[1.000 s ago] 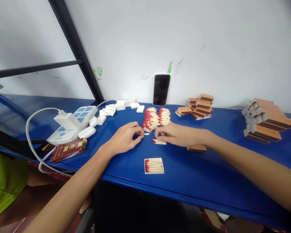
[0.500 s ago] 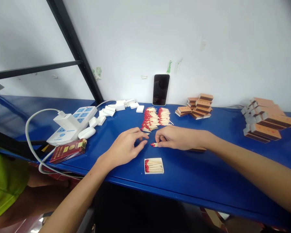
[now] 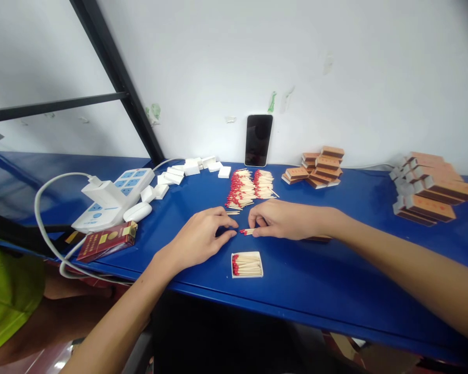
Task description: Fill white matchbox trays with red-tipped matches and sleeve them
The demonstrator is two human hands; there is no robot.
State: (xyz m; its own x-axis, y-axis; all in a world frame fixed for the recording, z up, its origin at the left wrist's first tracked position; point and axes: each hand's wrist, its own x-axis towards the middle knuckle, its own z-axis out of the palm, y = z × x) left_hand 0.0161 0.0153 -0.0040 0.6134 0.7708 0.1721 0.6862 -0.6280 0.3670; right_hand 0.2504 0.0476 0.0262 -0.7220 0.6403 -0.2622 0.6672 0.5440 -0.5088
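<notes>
Between the fingertips of my right hand (image 3: pixel 271 219) is a small bunch of matches (image 3: pixel 248 231), red heads pointing left. My left hand (image 3: pixel 205 234) is just left of those heads, thumb and fingers apart with nothing in them. Nearer the table's front edge lies a white matchbox tray (image 3: pixel 247 276) holding a layer of matches, heads to the left. Beyond my hands are two heaps of loose matches (image 3: pixel 242 188), side by side, with a few stray ones by my left fingertips. A matchbox (image 3: pixel 319 239) is mostly hidden under my right forearm.
White matchbox trays (image 3: pixel 173 176) lie at the back left. Stacked matchboxes stand at the back (image 3: pixel 327 165) and far right (image 3: pixel 432 187). A phone (image 3: pixel 259 140) leans on the wall. A power strip (image 3: pixel 134 182), white cable and red packet (image 3: pixel 108 241) occupy the left. A person's green sleeve shows far left.
My left fingers have come slightly closer to the match heads in my right hand. The view has shifted a little; the bunch stays pinched in my right fingers.
</notes>
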